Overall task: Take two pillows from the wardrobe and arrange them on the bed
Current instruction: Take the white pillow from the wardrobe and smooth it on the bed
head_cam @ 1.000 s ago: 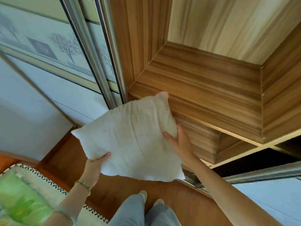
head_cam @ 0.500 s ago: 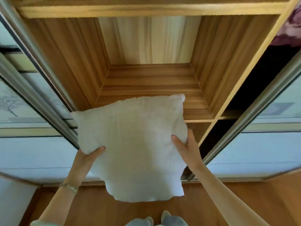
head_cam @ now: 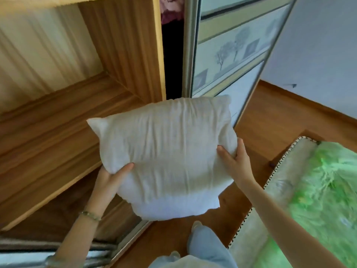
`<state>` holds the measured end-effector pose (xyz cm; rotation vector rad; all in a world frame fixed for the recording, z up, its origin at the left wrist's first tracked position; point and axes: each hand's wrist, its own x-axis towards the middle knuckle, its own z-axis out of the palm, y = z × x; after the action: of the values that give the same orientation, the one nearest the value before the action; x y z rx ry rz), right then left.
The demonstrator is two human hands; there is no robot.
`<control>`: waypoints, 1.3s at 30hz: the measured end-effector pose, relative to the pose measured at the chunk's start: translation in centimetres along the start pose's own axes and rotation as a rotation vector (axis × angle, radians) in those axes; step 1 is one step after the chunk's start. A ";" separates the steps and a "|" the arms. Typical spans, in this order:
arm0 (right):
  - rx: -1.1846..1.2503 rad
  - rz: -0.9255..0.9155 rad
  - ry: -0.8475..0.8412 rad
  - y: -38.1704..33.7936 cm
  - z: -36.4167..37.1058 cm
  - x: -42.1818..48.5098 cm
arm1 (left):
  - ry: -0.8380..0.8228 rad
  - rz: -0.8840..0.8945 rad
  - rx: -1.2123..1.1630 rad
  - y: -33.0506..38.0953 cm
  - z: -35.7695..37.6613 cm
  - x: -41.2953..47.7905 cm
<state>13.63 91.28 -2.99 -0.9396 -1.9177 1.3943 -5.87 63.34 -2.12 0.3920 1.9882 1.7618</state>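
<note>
I hold one white square pillow (head_cam: 166,151) in front of me, clear of the wardrobe. My left hand (head_cam: 110,177) grips its lower left edge, thumb on top. My right hand (head_cam: 234,159) clamps its right edge. Behind the pillow at the left, the wooden wardrobe shelf (head_cam: 58,122) stands open and bare. The bed (head_cam: 318,200), with a green furry cover, lies at the lower right. A second pillow is not in view.
A sliding wardrobe door (head_cam: 228,53) with a tree pattern stands just right of the open compartment. A dark gap with purple fabric (head_cam: 171,10) shows beside it. Brown wooden floor (head_cam: 270,117) runs between wardrobe and bed. My legs (head_cam: 204,246) are at the bottom.
The view has swung to the right: the wardrobe shelf has slid to the left and the bed has come into view at right. Both hands keep the pillow, now carried away from the shelf.
</note>
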 end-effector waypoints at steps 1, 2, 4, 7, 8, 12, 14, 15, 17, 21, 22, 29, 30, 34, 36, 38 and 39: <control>-0.009 0.009 0.056 0.3 -1.3 -0.2 | -0.043 -0.001 0.004 0.3 1.3 0.8; -0.019 0.014 0.113 0.5 -2.5 -0.4 | -0.083 0.003 0.010 0.5 2.5 1.6; -0.035 0.024 0.224 1.0 -4.9 -0.7 | -0.157 0.028 0.016 0.8 5.3 3.1; -0.073 0.048 0.376 1.9 -8.2 -1.1 | -0.256 0.074 0.024 1.0 9.7 4.7; -0.082 0.054 0.425 2.4 -9.3 -1.2 | -0.286 0.083 0.028 1.0 11.4 5.3; -0.103 0.087 0.569 3.9 -13.2 -0.5 | -0.338 0.122 0.009 1.5 18.1 8.0; -0.106 0.106 0.623 4.6 -15.5 0.6 | -0.388 0.165 0.019 2.3 22.0 9.5; -0.112 0.115 0.649 4.9 -16.6 1.3 | -0.417 0.183 0.013 2.7 23.8 10.3; -0.132 0.130 0.697 5.6 -18.6 2.9 | -0.467 0.206 0.027 3.4 27.3 11.9; -0.136 0.167 0.771 6.9 -22.3 6.5 | -0.564 0.229 0.089 4.4 33.7 15.7; -0.136 0.174 0.786 7.2 -23.4 7.6 | -0.571 0.234 0.099 4.7 35.6 16.9; -0.102 0.184 0.832 8.6 -30.4 14.9 | -0.587 0.228 0.112 7.8 47.3 23.1; -0.091 0.185 0.830 8.6 -31.0 15.8 | -0.584 0.229 0.116 8.1 48.6 23.8; -0.062 0.206 0.869 9.8 -33.5 19.5 | -0.550 0.238 0.115 9.4 54.1 26.9; -0.044 0.219 0.891 10.6 -34.8 21.7 | -0.561 0.247 0.112 10.0 57.0 28.7; -0.042 0.236 0.921 11.3 -36.2 24.0 | -0.566 0.239 0.102 10.5 60.0 30.5; -0.045 0.241 0.938 11.7 -36.9 25.3 | -0.565 0.239 0.095 10.7 61.6 31.6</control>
<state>30.33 134.43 -2.49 -1.5320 -1.1432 0.7738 -2.56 133.29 -1.12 1.0658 1.6625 1.4669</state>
